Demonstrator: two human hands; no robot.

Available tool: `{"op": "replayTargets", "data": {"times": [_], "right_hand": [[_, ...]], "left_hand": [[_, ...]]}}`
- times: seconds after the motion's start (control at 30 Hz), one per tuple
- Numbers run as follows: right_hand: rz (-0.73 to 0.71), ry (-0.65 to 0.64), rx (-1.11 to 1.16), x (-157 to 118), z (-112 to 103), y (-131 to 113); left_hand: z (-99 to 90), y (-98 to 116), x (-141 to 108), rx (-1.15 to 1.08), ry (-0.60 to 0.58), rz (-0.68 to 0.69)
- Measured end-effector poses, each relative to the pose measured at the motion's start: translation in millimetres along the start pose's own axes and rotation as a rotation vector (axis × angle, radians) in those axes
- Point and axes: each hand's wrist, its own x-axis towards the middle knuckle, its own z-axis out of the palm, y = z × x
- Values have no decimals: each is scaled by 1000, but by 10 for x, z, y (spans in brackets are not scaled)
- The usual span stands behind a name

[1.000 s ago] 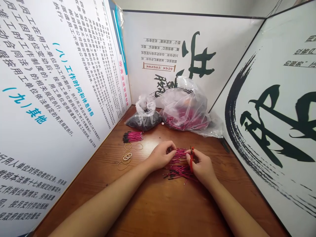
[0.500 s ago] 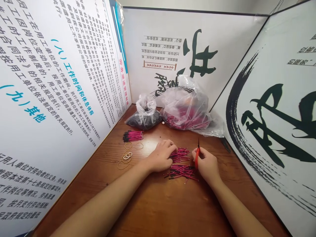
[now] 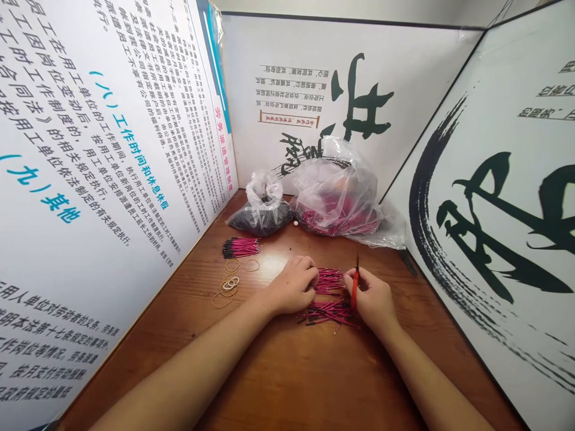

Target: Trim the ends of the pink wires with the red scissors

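My right hand (image 3: 371,299) grips small red-handled snips (image 3: 354,289), held upright with the dark tip pointing away from me. Two loose groups of thin pink wires with black ends lie between my hands, an upper one (image 3: 329,280) and a lower one (image 3: 326,314). My left hand (image 3: 294,285) is curled on the wood at the left end of the upper group. Its fingers touch or nearly touch those wires, and I cannot tell if they pinch any. A tidy bunch of the same wires (image 3: 240,247) lies further left, near several loose rubber bands (image 3: 230,286).
A wooden table (image 3: 287,383) meets printed white boards (image 3: 112,120) at the left, back and right. At the back stand a clear bag of black pieces (image 3: 263,218) and a larger clear bag of pink wires (image 3: 336,200). A small white ball (image 3: 296,222) lies between them.
My right hand has moved back left toward the wires, with the snips turned more upright. My left hand has shifted slightly along the upper group of wires.
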Motion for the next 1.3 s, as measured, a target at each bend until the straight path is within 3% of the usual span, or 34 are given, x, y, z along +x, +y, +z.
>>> {"op": "replayTargets", "data": {"times": [0.23, 0.43, 0.53, 0.73, 1.3], "right_hand": [[17, 37, -15, -2, -24, -32], [-42, -52, 70, -14, 17, -1], [-10, -14, 108, -11, 16, 43], [50, 80, 130, 24, -5, 111], [14, -43, 118, -2, 8, 54]], "left_hand": [[34, -22, 20, -20, 72, -14], [134, 26, 51, -29, 137, -45], [166, 59, 43, -12, 140, -47], [105, 101, -3, 43, 77, 39], [97, 119, -8, 180, 45, 88]]}}
